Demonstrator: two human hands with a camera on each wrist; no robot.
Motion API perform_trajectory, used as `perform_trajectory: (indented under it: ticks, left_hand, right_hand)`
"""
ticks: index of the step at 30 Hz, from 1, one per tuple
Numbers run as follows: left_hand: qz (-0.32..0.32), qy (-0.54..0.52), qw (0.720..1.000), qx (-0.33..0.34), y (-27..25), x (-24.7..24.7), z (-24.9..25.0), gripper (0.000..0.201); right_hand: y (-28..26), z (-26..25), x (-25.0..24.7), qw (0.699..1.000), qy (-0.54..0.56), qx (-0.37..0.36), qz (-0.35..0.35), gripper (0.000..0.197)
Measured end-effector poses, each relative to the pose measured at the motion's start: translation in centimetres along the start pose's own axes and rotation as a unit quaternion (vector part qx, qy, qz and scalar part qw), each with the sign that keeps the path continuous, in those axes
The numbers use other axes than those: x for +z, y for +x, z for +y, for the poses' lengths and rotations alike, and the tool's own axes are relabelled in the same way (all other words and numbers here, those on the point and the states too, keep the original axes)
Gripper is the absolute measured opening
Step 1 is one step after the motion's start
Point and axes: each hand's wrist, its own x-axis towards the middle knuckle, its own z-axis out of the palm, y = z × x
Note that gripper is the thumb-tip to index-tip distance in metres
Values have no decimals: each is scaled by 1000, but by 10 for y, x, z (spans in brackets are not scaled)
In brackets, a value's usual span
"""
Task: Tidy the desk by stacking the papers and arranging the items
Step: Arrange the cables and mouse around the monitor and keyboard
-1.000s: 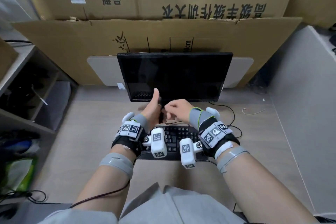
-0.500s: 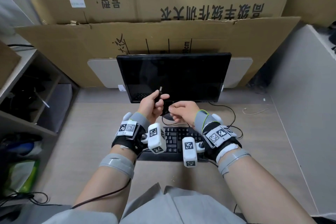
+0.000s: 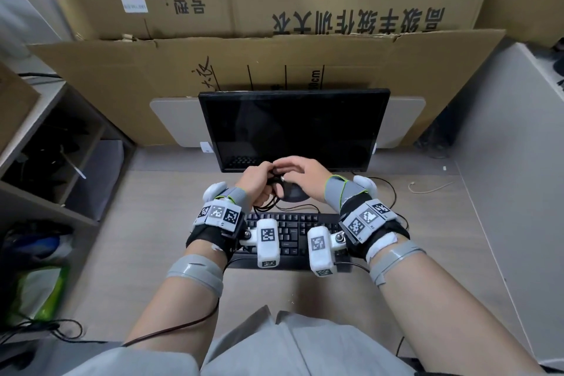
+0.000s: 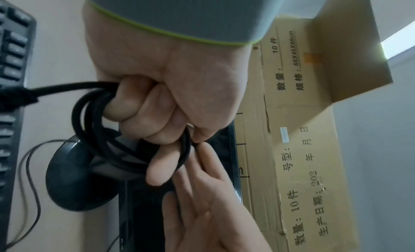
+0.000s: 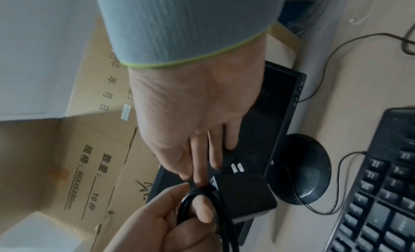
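L hand (image 4: 170, 89): fingers curled round coiled black cable (image 4: 89, 124), held above desk (image 3: 137, 238) in front of monitor (image 3: 294, 128).
R hand (image 5: 193, 113): thumb + index pinch cable's top loop; other fingers straight.
Adapter (image 5: 243, 195): black plug block w/ 2 prongs, hangs by coil.
Keyboard (image 3: 293, 229): under wrists, near desk edge.
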Motion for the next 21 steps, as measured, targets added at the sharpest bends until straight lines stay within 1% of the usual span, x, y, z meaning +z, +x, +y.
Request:
perform_trajectory:
  ticks: [2,4,6,9,11,13,15,16,17,19,20,21]
  left_hand:
    - [25,27,999,21,-2,-3,2,48]
    - [51,70,996,35,-2,-5,3,52]
    - [79,117,989,51,-2,-5,4,54]
    - [155,184,967,86,-3,-4,7,41]
    - [177,172,963,109,-2,-4,7,35]
    - [172,162,963,129,-2,-4,6,30]
    - [149,176,963,139,-3,-2,7,27]
    - [138,181,963,144,-5,-1,8,26]
    - [128,183,963,149,-6,0,8,25]
    - [111,180,966,151,-8,-1,12,27]
    - [106,181,966,148,-8,-2,13,33]
    - [104,187,966,147,-9,-2,15,41]
  right_hand:
    - [4,6,4,997,-74,13,-10,26]
    - [4,12,4,990,-141,19,-19,22]
    - [2,13,5,988,-148,18,-27,21]
    - [1,17,8,992,-126,16,-21,30]
    - [-1,19,10,993,-113,21,-25,30]
    - [-2,20,10,991,-128,22,-43,27]
    - [-2,20,9,985,-165,16,-54,41]
    - [-2,20,9,983,-174,14,-54,44]
    - [-1,19,9,983,-176,6,-51,41]
    - [1,16,7,980,-195,-24,-32,29]
    - [3,16,6,976,-216,-35,-19,24]
    - [3,15,6,973,-225,-40,-12,24]
